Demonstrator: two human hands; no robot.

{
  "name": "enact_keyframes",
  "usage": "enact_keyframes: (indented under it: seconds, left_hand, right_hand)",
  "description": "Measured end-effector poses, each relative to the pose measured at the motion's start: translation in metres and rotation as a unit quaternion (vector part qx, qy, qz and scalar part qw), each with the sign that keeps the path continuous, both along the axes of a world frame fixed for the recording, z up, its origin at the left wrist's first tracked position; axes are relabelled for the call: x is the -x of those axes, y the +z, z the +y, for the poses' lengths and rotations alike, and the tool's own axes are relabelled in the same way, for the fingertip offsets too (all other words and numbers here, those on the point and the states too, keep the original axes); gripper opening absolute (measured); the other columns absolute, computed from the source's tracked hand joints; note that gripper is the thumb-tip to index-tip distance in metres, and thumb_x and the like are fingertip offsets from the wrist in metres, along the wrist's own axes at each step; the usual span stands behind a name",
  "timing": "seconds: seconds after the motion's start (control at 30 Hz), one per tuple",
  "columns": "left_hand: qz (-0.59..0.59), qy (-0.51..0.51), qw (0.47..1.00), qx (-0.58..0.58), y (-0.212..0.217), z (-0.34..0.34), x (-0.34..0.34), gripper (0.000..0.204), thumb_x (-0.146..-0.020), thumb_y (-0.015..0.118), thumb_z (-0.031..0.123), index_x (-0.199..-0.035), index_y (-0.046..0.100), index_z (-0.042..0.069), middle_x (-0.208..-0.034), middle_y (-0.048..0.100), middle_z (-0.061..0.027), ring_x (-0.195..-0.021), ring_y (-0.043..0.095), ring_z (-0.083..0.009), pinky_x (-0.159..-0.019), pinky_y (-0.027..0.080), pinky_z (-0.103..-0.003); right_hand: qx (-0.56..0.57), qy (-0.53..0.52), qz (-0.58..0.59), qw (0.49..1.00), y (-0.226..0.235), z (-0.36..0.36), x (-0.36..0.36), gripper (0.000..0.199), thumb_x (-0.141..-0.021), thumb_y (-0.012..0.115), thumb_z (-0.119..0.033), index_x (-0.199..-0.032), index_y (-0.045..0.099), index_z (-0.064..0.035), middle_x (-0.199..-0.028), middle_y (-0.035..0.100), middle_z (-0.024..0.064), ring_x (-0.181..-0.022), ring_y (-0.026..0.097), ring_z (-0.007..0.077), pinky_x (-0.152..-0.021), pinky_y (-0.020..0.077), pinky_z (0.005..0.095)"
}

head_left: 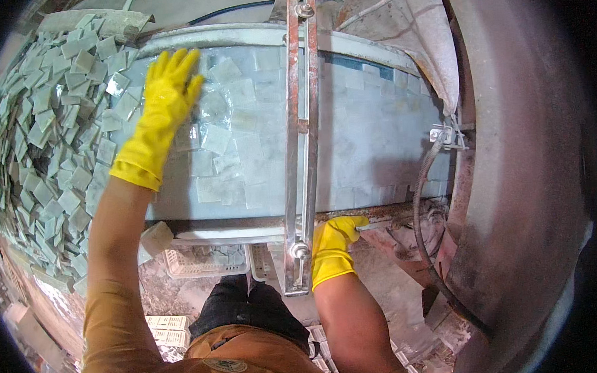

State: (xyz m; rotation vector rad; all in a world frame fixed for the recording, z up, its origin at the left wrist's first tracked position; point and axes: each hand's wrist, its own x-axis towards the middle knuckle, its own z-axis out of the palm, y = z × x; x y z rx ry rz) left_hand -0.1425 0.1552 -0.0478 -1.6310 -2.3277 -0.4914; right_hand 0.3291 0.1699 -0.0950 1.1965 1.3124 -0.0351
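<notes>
Both of my hands wear yellow rubber gloves. My left hand (169,92) reaches to the far left part of a wet, pale blue belt (172,192), its fingers stretched out over it. Square pale green-white tiles (216,138) lie flat on the belt around that hand, some overlapping. At the near edge of the belt, just right of a metal crossbar (300,120), my right hand (335,241) is closed. A small pale tip shows at its fingers; what it grips is hidden.
A large heap of loose tiles (49,124) lies at the left. Under the near rim (227,233) sits a pale plastic basket (208,262) with tile pieces. A hose (420,228) hangs at the right, by a broad grey wall (524,176). More baskets (168,330) stand low down.
</notes>
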Motion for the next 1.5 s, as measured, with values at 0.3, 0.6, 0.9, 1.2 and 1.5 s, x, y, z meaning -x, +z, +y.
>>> enact_keyframes:
  seconds: [0.3, 0.6, 0.9, 1.2, 1.5]
  left_hand:
    - [0.079, 0.181, 0.976, 0.087, -0.012, -0.114, 0.040, 0.091, -0.098, 0.068, 0.066, -0.169, 0.042, 0.016, -0.167, 0.042, -0.0313, -0.155, 0.037, -0.0514, -0.128, 0.024, -0.061]
    - [-0.100, 0.183, 0.976, 0.059, 0.008, 0.052, -0.086, 0.092, -0.097, 0.066, 0.067, -0.168, 0.043, 0.013, -0.173, 0.034, -0.0302, -0.158, 0.027, -0.0584, -0.130, 0.012, -0.068]
    - [-0.005, 0.001, 1.000, 0.015, 0.029, -0.032, -0.020, 0.056, -0.097, 0.075, 0.026, -0.151, 0.064, 0.019, -0.158, 0.059, -0.0198, -0.145, 0.053, -0.0465, -0.123, 0.040, -0.056]
    - [-0.023, 0.038, 0.992, -0.122, 0.017, -0.006, 0.029, 0.069, -0.099, 0.078, 0.038, -0.161, 0.054, 0.016, -0.161, 0.054, -0.0247, -0.146, 0.051, -0.0469, -0.123, 0.040, -0.055]
    - [-0.032, -0.011, 0.995, 0.096, 0.020, 0.015, -0.040, 0.079, -0.100, 0.068, 0.057, -0.168, 0.045, 0.024, -0.172, 0.040, -0.0230, -0.158, 0.035, -0.0470, -0.131, 0.021, -0.062]
  right_hand:
    - [-0.018, 0.050, -0.088, 0.995, -0.014, -0.008, -0.005, 0.060, -0.113, 0.053, -0.043, -0.166, 0.048, -0.0171, -0.155, 0.063, 0.0084, -0.143, 0.058, 0.0264, -0.116, 0.0448, 0.0483]
    - [0.061, 0.148, -0.026, 0.987, 0.038, 0.009, 0.011, 0.063, -0.113, 0.044, -0.053, -0.163, 0.054, -0.0152, -0.163, 0.058, 0.0116, -0.153, 0.050, 0.0344, -0.124, 0.0344, 0.0672]
    - [0.086, 0.140, -0.013, 0.986, 0.028, 0.012, 0.010, 0.061, -0.112, 0.046, -0.052, -0.161, 0.057, -0.0165, -0.160, 0.060, 0.0108, -0.149, 0.053, 0.0346, -0.120, 0.0361, 0.0716]
    - [0.122, 0.169, -0.023, 0.978, 0.039, 0.013, 0.015, 0.058, -0.112, 0.048, -0.051, -0.158, 0.060, -0.0177, -0.158, 0.062, 0.0099, -0.146, 0.056, 0.0347, -0.115, 0.0378, 0.0760]
    - [0.168, 0.184, -0.023, 0.968, 0.073, 0.020, 0.024, 0.056, -0.111, 0.050, -0.049, -0.156, 0.063, -0.0189, -0.155, 0.064, 0.0091, -0.143, 0.059, 0.0349, -0.110, 0.0395, 0.0803]
